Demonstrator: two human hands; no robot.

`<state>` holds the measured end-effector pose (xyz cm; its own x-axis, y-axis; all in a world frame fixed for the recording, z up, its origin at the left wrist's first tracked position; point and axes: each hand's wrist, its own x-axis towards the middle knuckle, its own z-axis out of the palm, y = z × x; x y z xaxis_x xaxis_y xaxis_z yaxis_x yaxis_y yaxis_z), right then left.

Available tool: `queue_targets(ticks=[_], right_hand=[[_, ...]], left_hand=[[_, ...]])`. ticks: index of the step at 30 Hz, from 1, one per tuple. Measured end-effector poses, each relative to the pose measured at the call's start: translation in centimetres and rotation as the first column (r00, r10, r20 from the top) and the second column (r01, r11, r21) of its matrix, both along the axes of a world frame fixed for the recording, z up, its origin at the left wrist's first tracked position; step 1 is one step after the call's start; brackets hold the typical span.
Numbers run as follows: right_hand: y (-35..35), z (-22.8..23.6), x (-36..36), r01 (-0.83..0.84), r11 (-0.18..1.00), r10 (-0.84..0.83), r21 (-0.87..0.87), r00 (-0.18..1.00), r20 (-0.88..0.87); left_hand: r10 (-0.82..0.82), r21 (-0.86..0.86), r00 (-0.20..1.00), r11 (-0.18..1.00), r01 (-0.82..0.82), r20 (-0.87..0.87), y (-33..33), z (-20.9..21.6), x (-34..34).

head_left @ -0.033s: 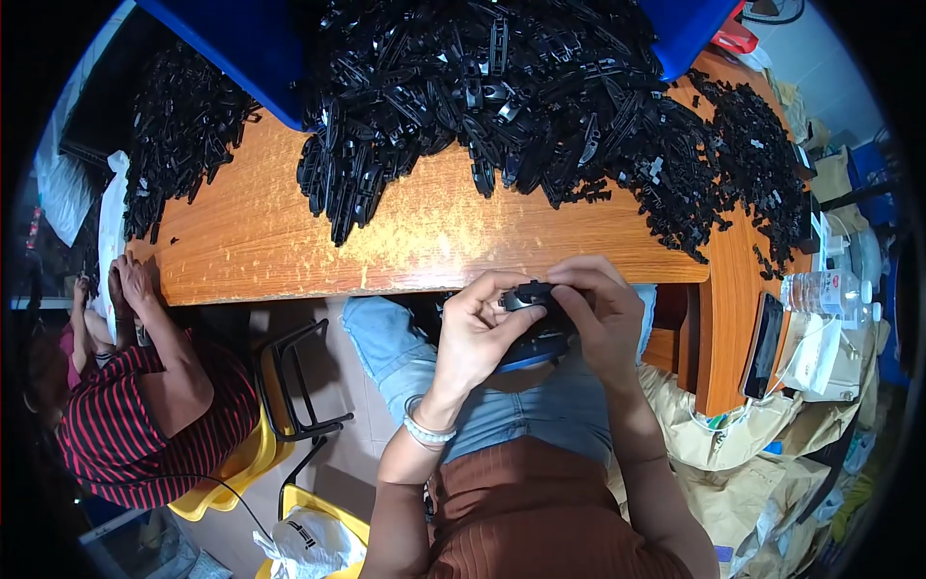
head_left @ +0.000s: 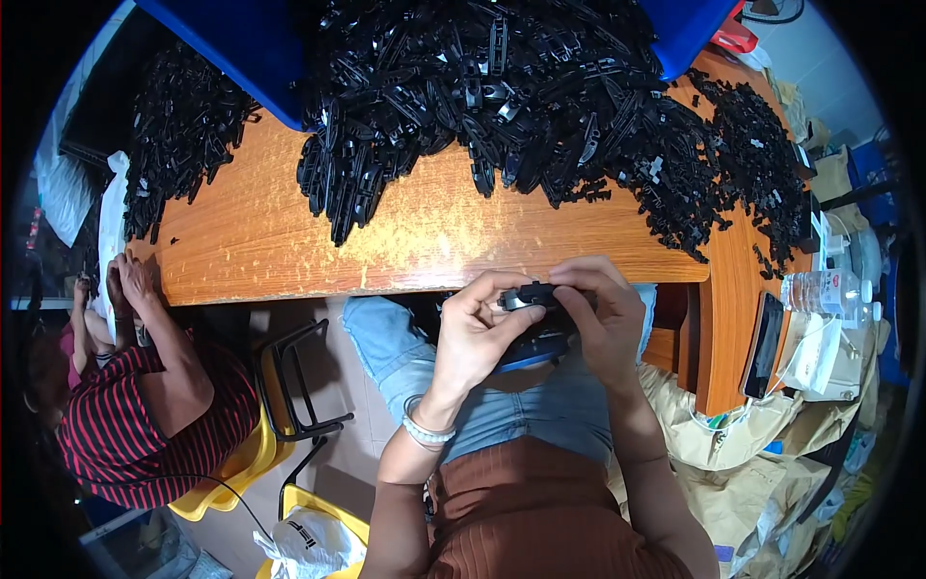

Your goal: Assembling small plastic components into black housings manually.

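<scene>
Just off the table's near edge, a small black plastic part point(head_left: 526, 295) is held between my two hands. My left hand point(head_left: 475, 326) pinches its left end between thumb and fingers. The thumb and fingers of my right hand point(head_left: 603, 314) close on its right end, partly covering it. On the table lies a large heap of long black plastic pieces point(head_left: 415, 106), spilling between blue bin walls. Smaller black pieces point(head_left: 743, 145) spread in a pile toward the right.
The wooden table point(head_left: 260, 232) has a worn front edge. At left, a co-worker in a striped shirt point(head_left: 145, 415) sits by another black pile point(head_left: 183, 125). Plastic bottles point(head_left: 830, 292) and a dark phone-like slab point(head_left: 764, 343) lie at right. Brown paper bags point(head_left: 762, 492) sit below.
</scene>
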<state>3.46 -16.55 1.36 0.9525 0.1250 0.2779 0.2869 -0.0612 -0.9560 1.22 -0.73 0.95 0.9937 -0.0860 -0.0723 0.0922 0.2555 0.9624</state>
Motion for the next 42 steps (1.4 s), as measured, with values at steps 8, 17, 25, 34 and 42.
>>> queue_targets(ticks=[8, 17, 25, 34, 42], right_hand=[[-0.3, 0.1, 0.1, 0.058, 0.96, 0.007, -0.275, 0.973, 0.232], [-0.7, -0.9, -0.3, -0.128, 0.982, 0.087, -0.139, 0.959, -0.269], [-2.0, -2.2, 3.0, -0.083, 0.932, 0.093, -0.353, 0.996, 0.011], [-1.6, -3.0, 9.1, 0.444, 0.614, -0.044, -0.652, 0.845, 0.534], [-1.3, -3.3, 8.4, 0.243, 0.701, 0.052, -0.67, 0.92, 0.388]], left_hand=[[0.027, -0.093, 1.0, 0.995, -0.027, -0.005, 0.2, -0.5, 0.2], [-0.015, 0.004, 1.0, 1.0, 0.015, 0.016, 1.8, -0.9, 0.1], [0.28, 0.704, 0.694, 0.079, -0.706, 0.664, 9.6, -2.6, 6.2], [0.288, 0.77, 0.757, 0.091, -0.631, 0.587, 10.5, -3.5, 8.0], [0.5, 0.573, 0.786, 0.545, -0.612, 0.365, 7.4, -3.5, 5.4]])
